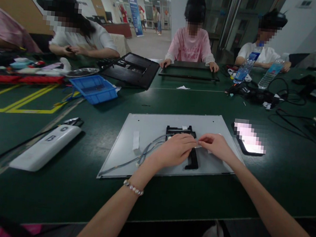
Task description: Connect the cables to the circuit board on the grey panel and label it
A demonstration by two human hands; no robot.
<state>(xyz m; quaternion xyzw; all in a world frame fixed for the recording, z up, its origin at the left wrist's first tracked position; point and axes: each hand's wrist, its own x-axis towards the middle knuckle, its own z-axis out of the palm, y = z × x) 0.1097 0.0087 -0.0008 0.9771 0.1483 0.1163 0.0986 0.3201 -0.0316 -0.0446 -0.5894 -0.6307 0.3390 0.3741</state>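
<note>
A flat grey-white panel (157, 127) lies on the green table in front of me. On its middle sits a black plastic bracket (193, 163), partly covered by my left hand (176, 148). The fingers of that hand are bent together over the bracket, their tips hidden. My right hand (214, 144) is closed in a pinch beside the left fingertips, on a small white strip (198, 146) that shows only in part. Grey cables (146, 151) run from the bracket to the panel's left corner. A white strip (136, 140) is stuck on the panel left of them.
A white power bank (46, 147) with a cable lies left, a lit phone (249, 138) right. Farther back are a blue bin (95, 90), a black screen housing (131, 69), bottles (271, 72) and tangled black cables (257, 93). A person opposite holds a black frame (189, 76).
</note>
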